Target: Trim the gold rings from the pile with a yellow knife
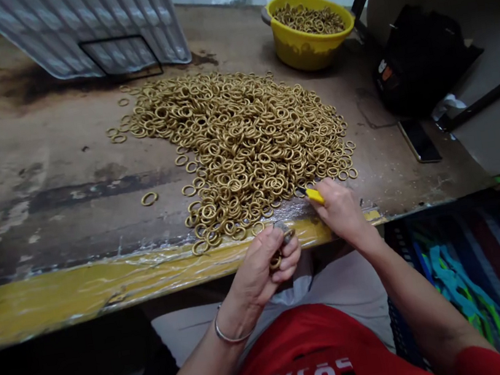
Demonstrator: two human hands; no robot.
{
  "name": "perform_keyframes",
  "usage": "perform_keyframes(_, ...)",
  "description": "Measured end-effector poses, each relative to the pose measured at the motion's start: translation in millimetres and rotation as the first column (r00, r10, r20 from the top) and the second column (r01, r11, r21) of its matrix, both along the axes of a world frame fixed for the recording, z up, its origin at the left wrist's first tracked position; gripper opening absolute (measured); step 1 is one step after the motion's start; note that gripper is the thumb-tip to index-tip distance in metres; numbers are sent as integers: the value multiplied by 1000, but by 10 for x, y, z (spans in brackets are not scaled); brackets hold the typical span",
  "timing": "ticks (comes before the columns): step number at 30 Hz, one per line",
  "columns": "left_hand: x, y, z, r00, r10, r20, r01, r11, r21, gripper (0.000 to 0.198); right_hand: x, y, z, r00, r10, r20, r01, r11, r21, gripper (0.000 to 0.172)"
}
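A wide heap of brass-coloured rings (242, 132) covers the middle of the worktable. My left hand (264, 260), with a bangle on its wrist, is closed around a few of these rings just off the table's front edge. Part of what it holds is hidden by the fingers. To its right, my right hand (341, 209) grips a yellow-handled utility knife (315, 195), its dark tip pointing left toward the heap's near edge. The two hands are apart.
A yellow basin (308, 39) full of rings stands at the back right. Behind the heap leans a translucent ribbed panel (102, 28). A phone (419, 141) and a black bag (422, 58) lie at the right. One loose ring (149, 198) sits left of the heap.
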State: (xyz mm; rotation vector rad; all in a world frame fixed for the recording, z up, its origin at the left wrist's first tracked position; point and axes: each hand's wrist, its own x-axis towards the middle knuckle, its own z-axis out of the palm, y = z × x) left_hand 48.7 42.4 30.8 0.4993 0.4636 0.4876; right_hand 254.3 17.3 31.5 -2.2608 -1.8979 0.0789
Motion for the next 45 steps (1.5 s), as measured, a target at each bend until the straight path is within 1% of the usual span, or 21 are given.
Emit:
perform_keyframes(4, 19, 105, -91, 1000, 13, 11, -10, 985, -171, 43, -194, 242, -80, 998, -10, 54, 13, 998, -62, 22)
perform_keyframes(7, -21, 156, -110, 1000, 21, 7, -20, 985, -170, 38, -223, 321, -80, 996, -14, 91, 27, 989, -146, 14)
perform_keyframes(9, -34, 173, -111, 995, 82, -53, -89, 986, -139, 33, -177, 315, -55, 996, -11, 85, 26, 985, -170, 13)
perform_keyframes(12, -12, 168, -119, 982, 122, -144, -131, 990, -58, 30, -77, 224, -2, 999, -30, -36, 28, 998, -58, 9)
perform_keyframes(14, 25, 147, -131, 981, 98, -168, -99, 995, 0, 31, -40, 121, 32, 965, -20, -262, 44, 995, 86, 14)
perform_keyframes(15, 48, 133, -136, 982, 80, -168, -78, 997, 20, 32, -40, 63, 46, 910, -6, -415, 69, 988, 136, 18)
perform_keyframes(16, 72, 117, -139, 984, 69, -164, -64, 997, 32, 32, -52, 4, 55, 822, 6, -570, 100, 983, 155, 22)
perform_keyframes(19, 135, 69, -130, 991, 59, -123, -57, 998, 19, 31, -153, -159, 41, 450, -4, -893, 166, 983, 80, 25)
perform_keyframes(22, 159, 32, -103, 998, 39, -45, -40, 999, -10, 31, -290, -264, -37, 166, -32, -986, 197, 980, 2, 28)
perform_keyframes(24, 154, 15, -86, 1000, 13, 6, -13, 1000, -16, 29, -364, -301, -89, 52, -52, -997, 213, 976, -40, 32)
perform_keyframes(25, 147, 8, -78, 1000, 1, 21, -1, 1000, -18, 28, -388, -315, -101, 24, -61, -998, 214, 975, -54, 32)
perform_keyframes(26, 141, 2, -69, 1000, -5, 26, 6, 1000, -23, 28, -404, -328, -101, 28, -63, -998, 203, 977, -56, 32)
perform_keyframes(27, 134, -4, -59, 1000, -5, 20, 5, 1000, -27, 29, -409, -341, -86, 75, -55, -996, 185, 982, -40, 31)
perform_keyframes(28, 129, -10, -48, 1000, 0, 5, 0, 1000, -27, 30, -405, -356, -58, 169, -29, -985, 158, 987, -2, 28)
perform_keyframes(30, 123, -25, -23, 999, 20, -41, -20, 1000, 0, 34, -376, -396, 23, 457, 69, -887, 72, 991, 114, 22)
perform_keyframes(32, 123, -42, 0, 994, 40, -104, -33, 997, 68, 39, -339, -446, 109, 740, 153, -655, -44, 983, 180, 15)
perform_keyframes(34, 126, -57, 13, 981, 59, -183, -31, 988, 152, 43, -319, -494, 174, 901, 162, -402, -117, 984, 135, 17)
perform_keyframes(37, 127, -60, 18, 952, 96, -291, -8, 957, 289, 43, -342, -534, 228, 980, 125, -157, -123, 992, 20, 24)
perform_keyframes(42, 59, -22, 53, 907, 168, -385, 69, 844, 532, 31, -356, -466, 236, 992, 120, 30, -118, 990, -76, 24)
perform_keyframes(43, 28, -20, 68, 905, 165, -391, 85, 832, 548, 29, -312, -437, 219, 993, 100, 57, -95, 991, -91, 25)
perform_keyframes(45, -42, -31, 99, 914, 117, -388, 124, 829, 545, 24, -162, -375, 165, 993, -12, 121, 27, 992, -126, 26)
